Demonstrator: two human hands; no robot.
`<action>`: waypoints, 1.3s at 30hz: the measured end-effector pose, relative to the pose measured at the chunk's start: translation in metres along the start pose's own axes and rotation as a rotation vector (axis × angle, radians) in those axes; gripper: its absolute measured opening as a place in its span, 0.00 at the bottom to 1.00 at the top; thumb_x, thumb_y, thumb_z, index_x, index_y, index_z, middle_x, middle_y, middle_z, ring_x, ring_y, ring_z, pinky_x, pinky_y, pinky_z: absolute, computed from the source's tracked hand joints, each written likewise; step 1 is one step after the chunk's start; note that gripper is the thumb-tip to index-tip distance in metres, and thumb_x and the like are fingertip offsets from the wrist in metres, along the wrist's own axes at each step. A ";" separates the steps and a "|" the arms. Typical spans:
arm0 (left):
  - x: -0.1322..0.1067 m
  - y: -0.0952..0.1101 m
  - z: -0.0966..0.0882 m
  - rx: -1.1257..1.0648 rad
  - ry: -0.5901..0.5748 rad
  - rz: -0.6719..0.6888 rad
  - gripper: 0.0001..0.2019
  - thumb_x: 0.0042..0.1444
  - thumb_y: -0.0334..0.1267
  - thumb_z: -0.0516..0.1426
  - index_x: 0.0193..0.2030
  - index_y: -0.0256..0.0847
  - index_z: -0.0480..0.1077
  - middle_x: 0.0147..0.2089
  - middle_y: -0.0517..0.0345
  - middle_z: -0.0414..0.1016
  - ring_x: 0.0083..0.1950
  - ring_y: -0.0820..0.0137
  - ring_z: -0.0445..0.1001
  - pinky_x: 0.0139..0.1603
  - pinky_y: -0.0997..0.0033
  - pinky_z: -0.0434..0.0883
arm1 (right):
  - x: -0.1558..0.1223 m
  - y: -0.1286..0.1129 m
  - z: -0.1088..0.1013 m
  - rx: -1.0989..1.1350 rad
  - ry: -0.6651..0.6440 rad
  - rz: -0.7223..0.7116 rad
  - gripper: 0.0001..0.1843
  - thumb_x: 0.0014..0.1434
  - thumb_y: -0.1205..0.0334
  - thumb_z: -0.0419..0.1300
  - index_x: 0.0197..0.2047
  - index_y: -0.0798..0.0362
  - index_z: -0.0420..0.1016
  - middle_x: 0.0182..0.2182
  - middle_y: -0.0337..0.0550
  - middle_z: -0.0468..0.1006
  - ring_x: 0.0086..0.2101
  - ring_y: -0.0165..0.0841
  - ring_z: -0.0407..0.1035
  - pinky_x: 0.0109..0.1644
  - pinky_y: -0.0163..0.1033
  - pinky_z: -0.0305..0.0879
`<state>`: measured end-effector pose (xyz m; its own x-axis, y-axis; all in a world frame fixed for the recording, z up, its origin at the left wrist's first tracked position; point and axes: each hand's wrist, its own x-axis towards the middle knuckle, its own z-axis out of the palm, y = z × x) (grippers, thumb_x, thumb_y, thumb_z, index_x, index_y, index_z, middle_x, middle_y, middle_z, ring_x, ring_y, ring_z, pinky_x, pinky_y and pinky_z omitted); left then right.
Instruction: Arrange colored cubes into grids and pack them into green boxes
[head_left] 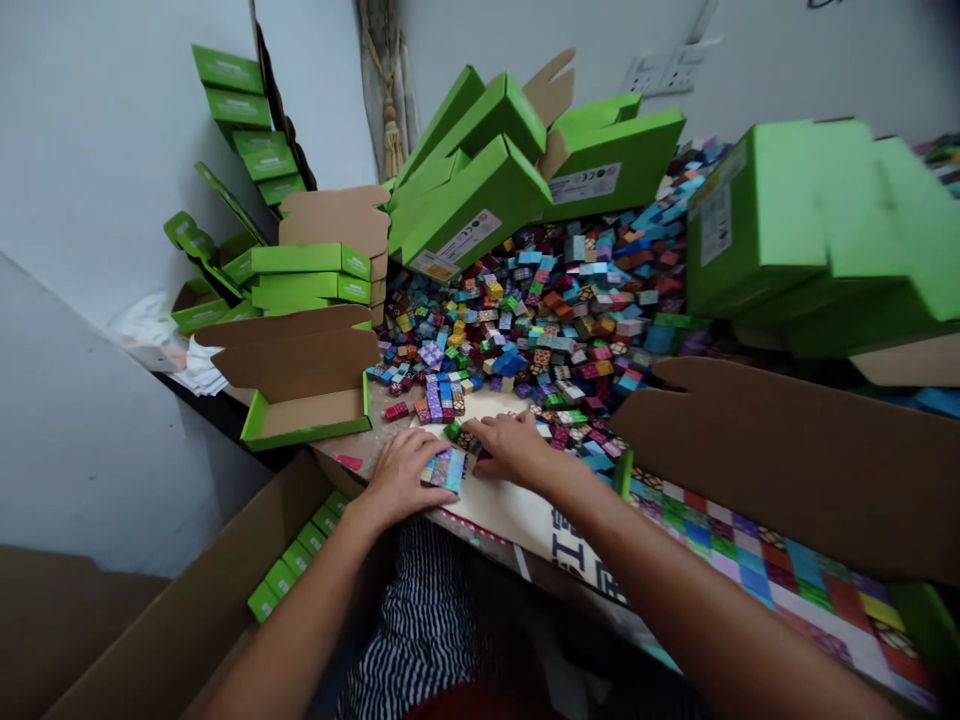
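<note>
Left hand (405, 468), fingers half-curled, gripping a small slab of patterned cubes (445, 470) at the pale board's (517, 512) near edge; right hand (514, 447) beside a green cube (453, 430), fingers bent, cannot tell whether holding anything.

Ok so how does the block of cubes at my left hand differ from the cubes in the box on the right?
The block of cubes is small; the boxed cubes cover a far larger patch. The block of cubes shows mostly pale blues and mauves; the boxed cubes add strong reds, greens and yellows. The block of cubes sits between fingers; the boxed cubes lie untouched. Both are packed side by side.
</note>
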<state>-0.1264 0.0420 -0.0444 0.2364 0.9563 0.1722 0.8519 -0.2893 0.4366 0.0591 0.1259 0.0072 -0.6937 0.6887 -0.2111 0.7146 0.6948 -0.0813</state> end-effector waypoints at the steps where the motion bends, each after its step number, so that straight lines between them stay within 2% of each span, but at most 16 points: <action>1: 0.000 0.000 0.001 0.004 0.004 -0.006 0.33 0.44 0.51 0.67 0.57 0.48 0.66 0.56 0.54 0.66 0.59 0.55 0.61 0.59 0.51 0.62 | -0.006 -0.003 0.004 -0.003 0.014 0.009 0.26 0.53 0.60 0.62 0.56 0.51 0.68 0.47 0.54 0.76 0.49 0.50 0.66 0.50 0.54 0.56; 3: 0.000 0.001 0.002 0.011 0.013 -0.012 0.33 0.44 0.52 0.67 0.56 0.47 0.66 0.56 0.54 0.66 0.59 0.55 0.61 0.60 0.52 0.62 | -0.018 -0.007 0.013 0.013 0.053 0.007 0.27 0.53 0.57 0.63 0.57 0.52 0.67 0.48 0.55 0.75 0.51 0.52 0.64 0.51 0.56 0.55; 5: 0.000 0.001 0.003 0.017 0.016 -0.014 0.33 0.44 0.53 0.67 0.56 0.47 0.66 0.56 0.53 0.66 0.59 0.55 0.61 0.60 0.52 0.62 | -0.029 -0.006 0.024 0.062 0.084 -0.023 0.35 0.51 0.57 0.65 0.61 0.53 0.63 0.50 0.54 0.74 0.52 0.52 0.62 0.53 0.57 0.54; 7: 0.000 0.001 0.003 0.024 0.018 -0.013 0.34 0.44 0.53 0.67 0.57 0.46 0.66 0.56 0.53 0.66 0.60 0.55 0.60 0.60 0.51 0.62 | -0.035 -0.002 0.034 0.134 0.096 -0.074 0.39 0.50 0.61 0.66 0.64 0.52 0.59 0.51 0.53 0.74 0.52 0.49 0.63 0.57 0.57 0.52; 10: -0.001 0.000 0.004 0.027 0.029 -0.009 0.34 0.44 0.54 0.67 0.57 0.45 0.66 0.56 0.53 0.66 0.60 0.55 0.60 0.60 0.51 0.62 | -0.039 0.006 0.040 0.221 0.135 -0.136 0.31 0.54 0.71 0.61 0.61 0.49 0.63 0.49 0.49 0.74 0.50 0.42 0.66 0.61 0.55 0.47; 13: -0.001 0.000 0.004 0.020 0.037 0.000 0.34 0.44 0.54 0.67 0.57 0.45 0.66 0.56 0.53 0.67 0.59 0.55 0.61 0.60 0.52 0.62 | -0.037 0.011 0.037 0.267 0.193 -0.173 0.22 0.55 0.72 0.59 0.53 0.48 0.70 0.44 0.45 0.76 0.46 0.38 0.69 0.60 0.53 0.50; 15: -0.002 0.000 0.004 0.020 0.035 0.009 0.34 0.44 0.54 0.67 0.57 0.45 0.66 0.56 0.53 0.67 0.59 0.55 0.61 0.60 0.52 0.62 | -0.033 0.012 0.030 0.303 0.200 -0.181 0.19 0.56 0.69 0.60 0.51 0.49 0.71 0.40 0.43 0.77 0.42 0.36 0.70 0.54 0.47 0.57; 17: -0.002 -0.001 0.003 0.024 0.029 0.013 0.34 0.44 0.54 0.67 0.57 0.46 0.65 0.56 0.53 0.66 0.60 0.55 0.60 0.60 0.52 0.62 | -0.027 0.011 0.022 0.301 0.223 -0.167 0.17 0.57 0.66 0.59 0.50 0.48 0.72 0.41 0.44 0.77 0.41 0.36 0.70 0.47 0.43 0.61; 19: -0.002 -0.002 0.003 0.030 0.020 0.008 0.34 0.45 0.54 0.66 0.57 0.46 0.65 0.57 0.53 0.66 0.60 0.55 0.60 0.60 0.51 0.62 | -0.017 0.008 0.015 0.249 0.232 -0.161 0.19 0.56 0.68 0.58 0.51 0.46 0.72 0.46 0.45 0.76 0.46 0.39 0.68 0.45 0.42 0.60; 21: -0.002 -0.002 0.003 0.033 0.011 -0.005 0.33 0.46 0.55 0.65 0.58 0.47 0.65 0.57 0.53 0.66 0.60 0.54 0.60 0.59 0.50 0.62 | -0.007 0.004 0.010 0.192 0.183 -0.182 0.25 0.53 0.72 0.57 0.53 0.44 0.71 0.51 0.44 0.74 0.49 0.42 0.65 0.47 0.43 0.60; 24: -0.002 -0.002 0.003 0.020 0.006 -0.013 0.33 0.46 0.55 0.65 0.57 0.48 0.65 0.57 0.53 0.66 0.60 0.54 0.60 0.59 0.50 0.62 | 0.002 0.003 0.008 0.151 0.092 -0.176 0.29 0.50 0.75 0.55 0.54 0.44 0.71 0.51 0.43 0.75 0.47 0.41 0.67 0.46 0.43 0.60; 27: -0.002 -0.001 0.003 0.011 0.011 -0.007 0.33 0.45 0.54 0.66 0.57 0.48 0.65 0.56 0.53 0.66 0.59 0.54 0.61 0.59 0.50 0.62 | -0.001 0.009 0.012 0.110 0.059 -0.110 0.28 0.50 0.73 0.56 0.54 0.44 0.71 0.49 0.44 0.76 0.48 0.44 0.67 0.47 0.46 0.60; 30: -0.003 0.000 0.004 0.022 0.031 -0.011 0.34 0.44 0.55 0.66 0.56 0.46 0.66 0.56 0.53 0.67 0.59 0.55 0.61 0.59 0.52 0.62 | -0.013 0.015 0.023 0.174 0.057 -0.129 0.26 0.52 0.71 0.58 0.55 0.48 0.71 0.48 0.47 0.77 0.49 0.44 0.67 0.50 0.47 0.60; 35: -0.001 -0.004 0.006 0.030 0.046 -0.002 0.32 0.46 0.56 0.65 0.56 0.46 0.66 0.55 0.53 0.67 0.59 0.55 0.61 0.60 0.53 0.61 | -0.034 0.012 0.042 0.333 0.235 -0.132 0.20 0.60 0.62 0.58 0.56 0.50 0.70 0.52 0.49 0.74 0.51 0.40 0.66 0.54 0.46 0.57; 37: -0.003 -0.004 0.006 0.035 0.052 0.019 0.30 0.48 0.54 0.63 0.56 0.46 0.66 0.56 0.53 0.68 0.59 0.56 0.62 0.60 0.53 0.61 | -0.047 0.005 0.041 0.317 0.298 -0.116 0.20 0.60 0.56 0.59 0.55 0.49 0.70 0.54 0.49 0.72 0.53 0.42 0.63 0.55 0.49 0.55; 39: -0.006 -0.006 0.006 0.048 0.071 0.041 0.27 0.51 0.54 0.61 0.56 0.46 0.66 0.55 0.52 0.68 0.58 0.55 0.63 0.59 0.52 0.62 | -0.059 -0.005 0.035 0.276 0.293 -0.142 0.20 0.59 0.52 0.60 0.54 0.45 0.71 0.53 0.46 0.72 0.52 0.42 0.62 0.55 0.50 0.53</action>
<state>-0.1299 0.0377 -0.0532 0.2390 0.9377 0.2521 0.8642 -0.3238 0.3850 0.0999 0.0749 -0.0138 -0.7549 0.6477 0.1031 0.5800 0.7327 -0.3560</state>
